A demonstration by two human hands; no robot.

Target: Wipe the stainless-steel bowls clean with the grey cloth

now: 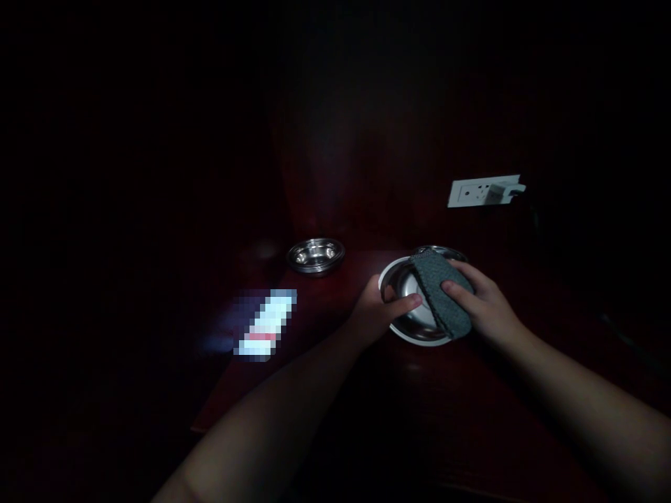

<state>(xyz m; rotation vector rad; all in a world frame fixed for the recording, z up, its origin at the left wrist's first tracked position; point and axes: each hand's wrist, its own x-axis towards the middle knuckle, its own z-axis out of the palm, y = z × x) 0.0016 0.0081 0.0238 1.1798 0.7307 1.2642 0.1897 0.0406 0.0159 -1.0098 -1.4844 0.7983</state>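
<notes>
Darkness surrounds your bench [335, 297], a white socket [472, 192] at one o'clock from the steel bowl [407, 283]. Your left fingers [406, 305] grip it; your right fingers [464, 296] hold grey cloth [445, 314].

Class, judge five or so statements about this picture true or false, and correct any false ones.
1. The left hand grips a metal bowl, its thumb over the inside. True.
2. The right hand holds a cloth against that bowl. True.
3. The cloth is bright yellow. False: it is greyish green.
4. Another metal bowl stands in the picture to the left of both hands. True.
5. The wall socket has nothing plugged in. False: a plug sits in it.
6. The room is brightly lit. False: most of it is dark.
</notes>
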